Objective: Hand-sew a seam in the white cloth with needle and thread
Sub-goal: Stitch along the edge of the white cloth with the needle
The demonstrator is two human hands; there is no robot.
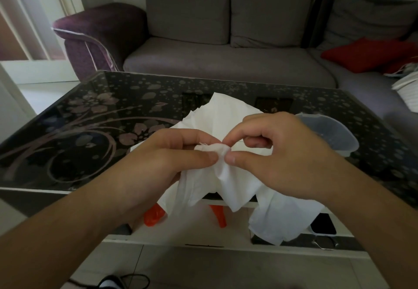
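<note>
The white cloth (228, 116) lies crumpled over the near edge of the table and hangs down in front of it. My left hand (162, 159) pinches a bunched fold of the cloth between thumb and forefinger. My right hand (287, 153) meets it from the right, thumb and forefinger pinched at the same fold. A thin needle (237, 142) shows as a fine line between my right forefinger and middle finger. The thread is too fine to make out.
A black glass table (90, 134) with a flower pattern stands in front of me. A clear plastic container (332, 134) sits on it behind my right hand. Something orange (153, 216) shows below the table edge. A grey sofa (226, 58) with a red cushion (366, 55) stands beyond.
</note>
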